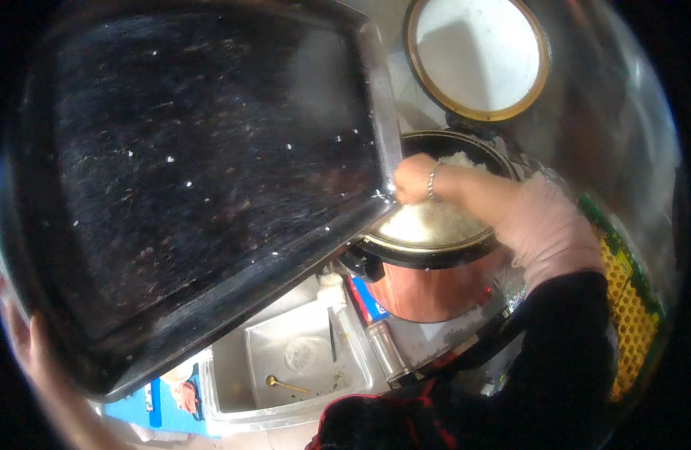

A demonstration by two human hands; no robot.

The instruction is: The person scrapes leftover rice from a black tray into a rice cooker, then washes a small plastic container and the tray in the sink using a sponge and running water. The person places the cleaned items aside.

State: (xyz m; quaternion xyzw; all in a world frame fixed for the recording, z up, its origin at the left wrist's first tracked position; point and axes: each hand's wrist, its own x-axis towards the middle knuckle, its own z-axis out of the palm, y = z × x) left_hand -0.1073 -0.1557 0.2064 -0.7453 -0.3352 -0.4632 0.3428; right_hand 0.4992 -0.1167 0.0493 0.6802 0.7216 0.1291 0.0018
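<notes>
A large dark baking tray (210,169), tilted and dotted with small white grains, fills the left of the head view. My left hand (39,349), partly hidden and blurred, holds its lower left edge. Closed, my right hand (415,177) is at the tray's right corner, above a copper-coloured electric cooker (429,292); whether it grips the corner or something else is hard to tell. White rice (460,160) shows inside the cooker behind my wrist. A shiny metal surface (429,225) lies over the cooker's near part.
The cooker's round lid (480,53) stands raised behind it. Below is a steel sink (289,360) with a gold-coloured spoon (289,386) in it. A metal canister (388,350) lies between sink and cooker. A yellow and green patterned package (626,298) is at the right.
</notes>
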